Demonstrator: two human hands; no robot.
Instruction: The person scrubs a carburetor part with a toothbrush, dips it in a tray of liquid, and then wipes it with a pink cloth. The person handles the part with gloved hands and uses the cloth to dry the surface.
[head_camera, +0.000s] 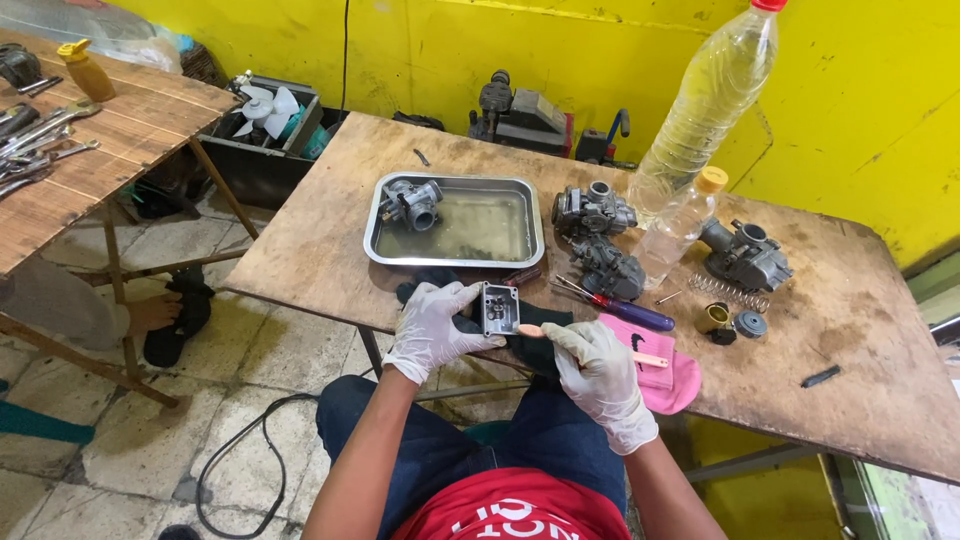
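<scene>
Both my hands wear white gloves. My left hand (432, 328) holds a small square metal carburetor bowl (498, 309) over the near edge of the wooden table (330, 230). My right hand (598, 375) grips a pink-handled brush (650, 358), its head touching the bowl's right side. A dark rag (535, 345) lies under the bowl. A steel tray (385, 250) of liquid behind it holds one carburetor (410, 203).
Three more carburetors (592, 211) (608, 268) (745, 255), two plastic bottles (705, 110) (680, 222), a purple-handled screwdriver (625, 310), a spring (728, 292), small caps (750, 323) and a pink cloth (672, 385) lie on the right. A second table (90, 150) with wrenches stands left. A cable lies on the floor.
</scene>
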